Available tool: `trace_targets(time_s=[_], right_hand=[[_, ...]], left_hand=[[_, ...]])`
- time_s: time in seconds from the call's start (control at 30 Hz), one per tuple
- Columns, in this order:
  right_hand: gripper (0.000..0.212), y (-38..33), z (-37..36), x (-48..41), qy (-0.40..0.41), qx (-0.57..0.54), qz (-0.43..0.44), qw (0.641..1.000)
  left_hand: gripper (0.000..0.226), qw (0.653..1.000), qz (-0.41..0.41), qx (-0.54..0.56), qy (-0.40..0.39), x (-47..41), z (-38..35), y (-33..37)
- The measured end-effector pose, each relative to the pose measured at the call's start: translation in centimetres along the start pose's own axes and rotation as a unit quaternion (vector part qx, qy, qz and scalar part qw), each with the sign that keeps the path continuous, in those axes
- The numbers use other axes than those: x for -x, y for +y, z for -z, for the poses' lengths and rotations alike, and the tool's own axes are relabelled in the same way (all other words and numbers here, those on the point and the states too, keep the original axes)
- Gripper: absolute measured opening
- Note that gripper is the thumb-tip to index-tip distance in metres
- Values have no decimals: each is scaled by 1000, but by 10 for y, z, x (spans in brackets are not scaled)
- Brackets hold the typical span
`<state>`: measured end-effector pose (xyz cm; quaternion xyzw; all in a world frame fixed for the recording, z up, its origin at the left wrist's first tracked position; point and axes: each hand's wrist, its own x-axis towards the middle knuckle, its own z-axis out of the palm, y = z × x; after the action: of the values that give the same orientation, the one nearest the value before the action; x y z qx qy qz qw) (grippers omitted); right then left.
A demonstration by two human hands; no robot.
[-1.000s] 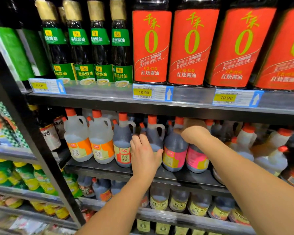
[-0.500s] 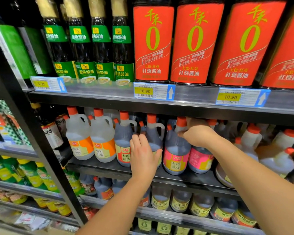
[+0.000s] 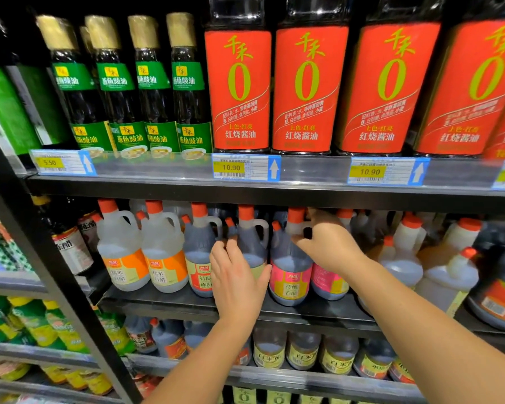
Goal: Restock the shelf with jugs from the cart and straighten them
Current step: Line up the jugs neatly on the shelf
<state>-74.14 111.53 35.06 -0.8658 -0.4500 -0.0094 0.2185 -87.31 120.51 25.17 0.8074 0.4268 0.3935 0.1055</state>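
The left hand [image 3: 239, 284] is laid flat at the centre of the frame, fingers extended and thumb splayed, against the front of a dark vinegar jug [image 3: 250, 237]; nothing is clasped by it. The right hand [image 3: 327, 246], just right of centre, is curled round the handle of the pink-labelled jug [image 3: 289, 278], which is gripped at the neck below its orange cap [image 3: 295, 215]. Both jugs are found upright and side by side at the front edge of the middle shelf [image 3: 172, 306]; whether they touch cannot be told, as the gap is covered by the left hand. A second pink-labelled container is partly hidden behind the right wrist. To the left of centre, a dark jug with a red-and-yellow label [image 3: 199, 266] is noted, and beside it two clear jugs with orange labels [image 3: 123, 258], all upright and set close in a row. At the right of the frame, pale jugs [image 3: 449, 275] are seen tilted and out of line. Across the upper half of the frame, tall red-labelled soy sauce bottles [image 3: 238, 91] and slimmer green-labelled bottles [image 3: 152, 83] are ranged on the top shelf, with a price tag marked 10.90 [image 3: 239, 167] fixed to its edge. In the lower centre, small yellow-labelled jugs [image 3: 303, 349] are lined on the shelf below.
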Motion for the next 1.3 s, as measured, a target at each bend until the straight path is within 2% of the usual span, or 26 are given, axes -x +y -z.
trace_targets(time_s=[0.17,0.23,0.33,0.5,0.57,0.67,0.73,0.8,0.97,1.17,1.3], right_hand=[[30,23,4,18,128,43,-8,991],[46,31,6,23,145,78,-16,986],[52,42,9,25,163,102,-24,981],[33,53,12,10,133,79,-94,983],[37,53,13,4,116,59,-107,986],[35,55,22,-5,-6,73,-112,991],[44,58,30,-11,-90,105,-113,984],[52,59,36,-15,-121,112,-105,981],[59,61,46,-14,-66,147,-74,984],[57,70,43,-13,-15,112,-53,992],[54,72,40,-11,3,131,-29,991]], left_hand=[[68,996,-64,-19,66,11,-3,19],[66,995,-76,-18,56,14,-7,30],[67,996,-75,-30,26,17,-16,47],[63,999,-27,-28,-8,22,-29,67],[66,999,-9,-27,-16,24,-34,72],[66,1000,5,-19,-9,23,-38,74],[65,1000,10,-17,-15,22,-39,74],[63,1000,8,-17,-19,22,-38,74],[56,1000,10,-25,-11,23,-34,78],[57,999,21,-39,-1,24,-31,83],[55,999,23,-45,-6,25,-31,83]])
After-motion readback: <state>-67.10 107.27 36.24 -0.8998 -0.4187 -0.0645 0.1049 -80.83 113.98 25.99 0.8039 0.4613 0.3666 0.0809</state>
